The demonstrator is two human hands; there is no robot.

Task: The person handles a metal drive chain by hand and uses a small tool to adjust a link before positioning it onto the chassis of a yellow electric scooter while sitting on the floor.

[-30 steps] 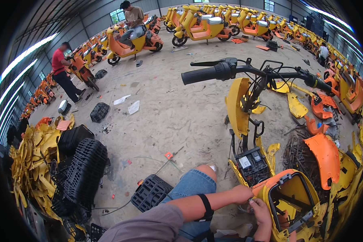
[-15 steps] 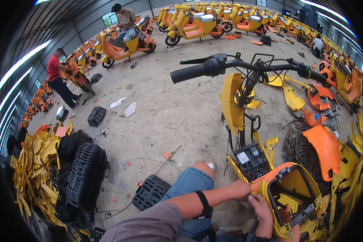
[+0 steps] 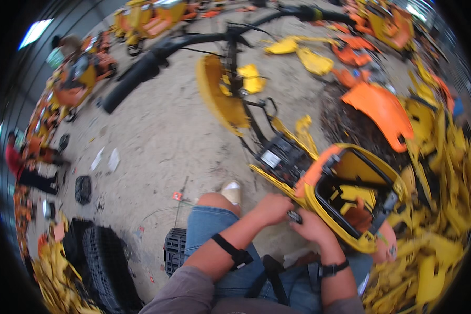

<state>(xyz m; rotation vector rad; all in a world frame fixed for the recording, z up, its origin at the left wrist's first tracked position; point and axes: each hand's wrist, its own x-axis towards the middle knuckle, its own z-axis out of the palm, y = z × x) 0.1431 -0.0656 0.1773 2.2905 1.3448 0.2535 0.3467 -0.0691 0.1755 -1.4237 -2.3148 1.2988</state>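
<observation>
My left hand (image 3: pixel 278 208) is closed at the lower left edge of the yellow-and-orange body housing (image 3: pixel 366 238) of a stripped scooter. My right hand (image 3: pixel 310 226) is just right of it, fingers closed around a small dark piece (image 3: pixel 294 216) too blurred to identify; what my left fingers grip is hidden. The housing has an open top with a dark rim, and a patch of bare skin shows under its right side. Ahead of it are an open black compartment (image 3: pixel 283 159), a yellow front panel (image 3: pixel 212 89) and black handlebars (image 3: pixel 141 73).
Loose yellow panels (image 3: pixel 434 251) heap at the right, with an orange panel (image 3: pixel 377 112) behind. Black crates (image 3: pixel 104 261) and more yellow parts lie at the lower left. A co-worker in red (image 3: pixel 15 162) stands far left; another person (image 3: pixel 70 52) sits on a scooter (image 3: pixel 81 83).
My view has tilted down and turned, blurring the scene and raising the scooter in the picture. Both hands stay at the housing's lower left, and my right forearm now shows more.
</observation>
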